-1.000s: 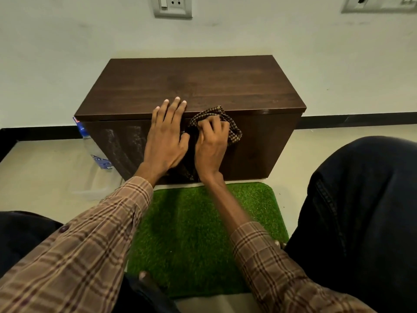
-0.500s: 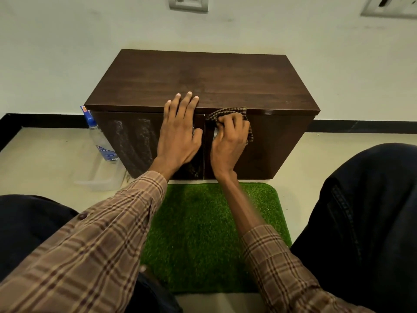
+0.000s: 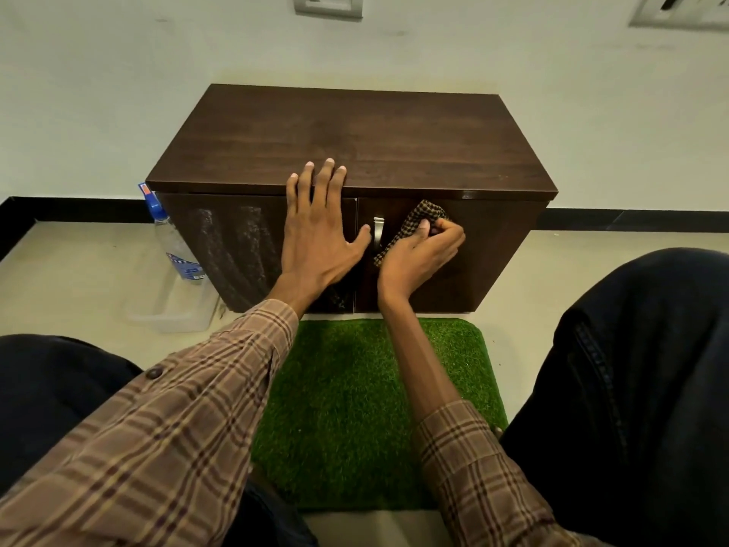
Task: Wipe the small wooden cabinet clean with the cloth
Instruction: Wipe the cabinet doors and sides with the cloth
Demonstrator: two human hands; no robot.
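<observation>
From the head view, the small wooden cabinet (image 3: 351, 152) sits just above centre, its back against the pale wall (image 3: 98, 73) at twelve o'clock, its two dark doors facing the person. The left hand (image 3: 319, 234) lies flat on the left door with fingers straight and close together, their tips reaching over the front edge of the top, thumb spread toward three o'clock near the metal handle (image 3: 378, 232). The right hand (image 3: 420, 256) is just beside that handle on the right door, fingers curled round a bunched checked cloth (image 3: 418, 221) and pressing it against the door face; part of the cloth shows above the knuckles and a corner below the thumb. At nine o'clock from the cabinet a clear bottle (image 3: 173, 242) with a blue cap stands tilted against its side, above a clear plastic container (image 3: 169, 309) on the floor. A green grass-like mat (image 3: 355, 408) lies at six o'clock, directly before the doors, partly covered by both plaid sleeves. Dark-trousered knees fill the lower corners. A wall socket (image 3: 327, 3) sits at twelve o'clock.
</observation>
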